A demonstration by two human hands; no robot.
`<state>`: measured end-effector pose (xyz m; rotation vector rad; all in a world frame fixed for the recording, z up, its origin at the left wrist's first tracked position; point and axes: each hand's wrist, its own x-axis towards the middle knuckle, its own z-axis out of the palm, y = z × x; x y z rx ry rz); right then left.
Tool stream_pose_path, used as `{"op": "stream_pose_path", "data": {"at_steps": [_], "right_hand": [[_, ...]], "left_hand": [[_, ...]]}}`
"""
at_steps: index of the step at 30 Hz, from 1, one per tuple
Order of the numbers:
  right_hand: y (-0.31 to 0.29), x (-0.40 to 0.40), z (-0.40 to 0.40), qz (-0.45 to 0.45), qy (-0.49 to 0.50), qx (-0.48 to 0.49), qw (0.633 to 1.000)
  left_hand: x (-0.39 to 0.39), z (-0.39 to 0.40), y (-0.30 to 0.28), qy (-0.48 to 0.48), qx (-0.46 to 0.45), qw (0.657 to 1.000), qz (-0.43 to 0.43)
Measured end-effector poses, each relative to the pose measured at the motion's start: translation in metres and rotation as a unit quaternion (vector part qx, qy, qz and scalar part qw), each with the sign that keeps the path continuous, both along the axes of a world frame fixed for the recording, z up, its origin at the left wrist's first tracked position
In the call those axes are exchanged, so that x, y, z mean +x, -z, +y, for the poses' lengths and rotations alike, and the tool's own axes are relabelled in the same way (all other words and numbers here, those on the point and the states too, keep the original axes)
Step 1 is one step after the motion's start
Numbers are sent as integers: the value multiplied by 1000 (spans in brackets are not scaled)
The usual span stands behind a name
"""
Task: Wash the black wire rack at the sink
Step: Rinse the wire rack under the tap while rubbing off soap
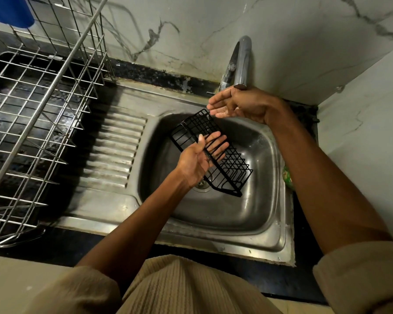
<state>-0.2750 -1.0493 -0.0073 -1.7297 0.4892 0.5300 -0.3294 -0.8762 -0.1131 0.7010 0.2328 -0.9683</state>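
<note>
The black wire rack (232,165) hangs tilted over the steel sink basin (254,214), its far end up towards the tap. My left hand (201,158) is under the rack's middle, fingers straight beneath the wires and thumb over its edge. My right hand (236,105) is cupped palm up just under the spout of the chrome tap (242,62), above the rack's far end and apart from it. The palm looks wet. I cannot see a stream of water.
A large steel wire dish rack (39,114) stands on the black counter at the left. The sink's ribbed drainboard (114,152) lies between it and the basin. A green object (287,175) sits at the basin's right rim. Marble walls close in behind and at right.
</note>
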Motion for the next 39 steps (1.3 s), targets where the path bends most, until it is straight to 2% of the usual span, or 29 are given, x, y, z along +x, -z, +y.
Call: {"op": "stream_pose_path", "data": {"at_steps": [5, 8, 12, 18, 24, 30, 36, 39], "right_hand": [[-2, -4, -1, -33, 55, 24, 998], [-2, -2, 1, -34, 54, 33, 997], [0, -2, 2, -24, 52, 26, 998], [3, -3, -3, -40, 65, -29, 997], [1, -4, -1, -20, 23, -20, 999], [-8, -5, -1, 28, -61, -34, 997], [-13, -7, 3, 21, -56, -50, 997], [-12, -6, 3, 17, -42, -29, 999]], "left_hand": [[1, 2, 2, 28, 64, 996, -53], [1, 0, 2, 61, 116, 986, -106], [-3, -3, -2, 87, 176, 961, -194], [-8, -3, 8, 107, 217, 936, -255], [-7, -3, 19, 129, 270, 884, -359], [-4, -1, 20, 128, 282, 876, -370], [-3, -1, 23, 137, 291, 877, -358], [-1, -1, 19, 147, 287, 877, -355]]}}
